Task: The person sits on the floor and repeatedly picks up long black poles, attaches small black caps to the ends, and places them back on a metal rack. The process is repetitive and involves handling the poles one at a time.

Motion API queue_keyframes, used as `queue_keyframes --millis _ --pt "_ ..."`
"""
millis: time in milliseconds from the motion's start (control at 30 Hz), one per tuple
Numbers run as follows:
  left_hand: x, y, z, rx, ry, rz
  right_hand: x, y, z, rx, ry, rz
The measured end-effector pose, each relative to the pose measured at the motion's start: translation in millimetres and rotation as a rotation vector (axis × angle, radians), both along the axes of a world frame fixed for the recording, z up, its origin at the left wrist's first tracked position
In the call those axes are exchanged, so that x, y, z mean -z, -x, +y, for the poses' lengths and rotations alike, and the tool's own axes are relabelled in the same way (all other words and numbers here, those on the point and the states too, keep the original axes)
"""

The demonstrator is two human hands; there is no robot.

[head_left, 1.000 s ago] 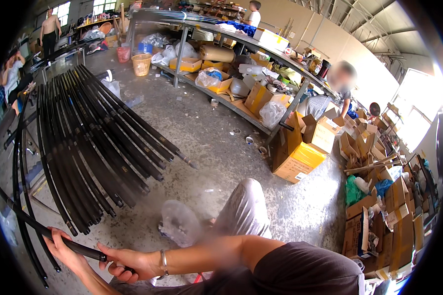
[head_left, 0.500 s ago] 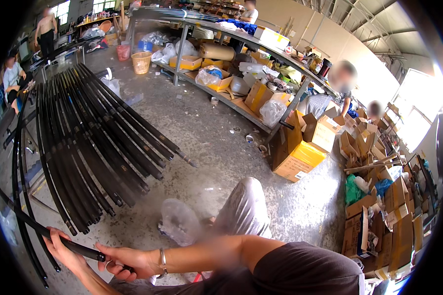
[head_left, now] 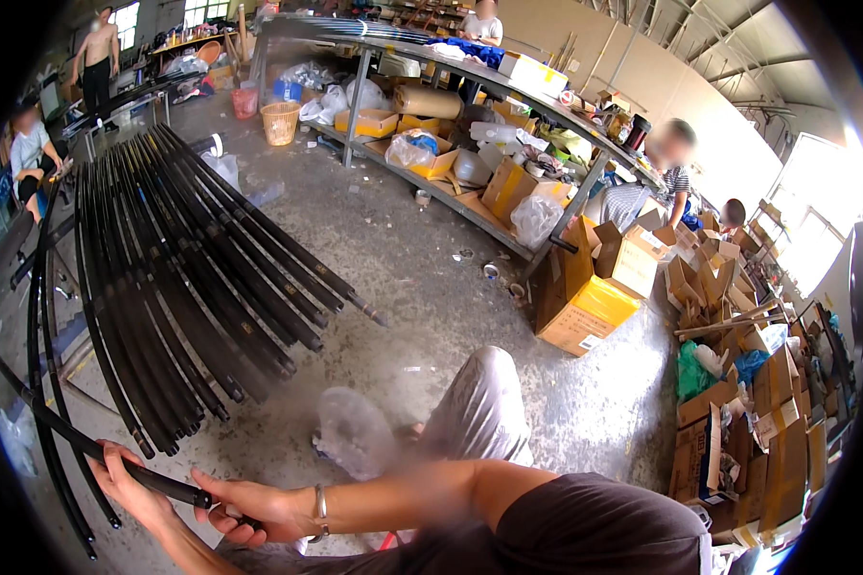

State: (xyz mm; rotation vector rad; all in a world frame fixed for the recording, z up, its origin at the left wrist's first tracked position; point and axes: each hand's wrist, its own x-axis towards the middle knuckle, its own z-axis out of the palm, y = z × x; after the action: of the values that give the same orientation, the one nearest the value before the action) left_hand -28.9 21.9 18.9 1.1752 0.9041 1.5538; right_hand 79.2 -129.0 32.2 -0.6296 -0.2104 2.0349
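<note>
A long black pole [head_left: 158,479], probably a fishing rod section, slants in from the left edge. My left hand [head_left: 125,487] is closed around it just short of its near end. At that end is my right hand [head_left: 264,508], thumb and forefinger by the tip and the other fingers curled. Something small and dark shows in those curled fingers, too little to name. Beyond my hands, many similar black poles [head_left: 187,268] lie side by side on a rack, near ends fanned out. A few more poles [head_left: 38,383] hang along the left side, close to my left hand.
A clear plastic bag [head_left: 350,431] lies on the floor by my knee. An open cardboard box [head_left: 585,307] stands beside a long workbench [head_left: 431,57] with a cluttered lower shelf. More cartons [head_left: 738,422] are piled at right. A wicker basket [head_left: 280,125] and several people are farther back.
The whole view has shifted slightly. My grip on the pole looks the same, its end still at my right fingers. In the background, people have changed posture a little.
</note>
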Motion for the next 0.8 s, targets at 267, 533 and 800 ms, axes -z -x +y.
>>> queue_keyframes --millis 267,533,800 --pt "5 4 5 0.018 0.016 -0.026 -5 1 0 0.030 0.075 0.037" --pt "5 3 5 -0.002 0.016 -0.021 3 4 1 0.137 -0.143 -0.218" --pt "-3 -5 -3 -0.014 0.009 -0.029 -12 -4 -1 0.013 0.029 -0.003"
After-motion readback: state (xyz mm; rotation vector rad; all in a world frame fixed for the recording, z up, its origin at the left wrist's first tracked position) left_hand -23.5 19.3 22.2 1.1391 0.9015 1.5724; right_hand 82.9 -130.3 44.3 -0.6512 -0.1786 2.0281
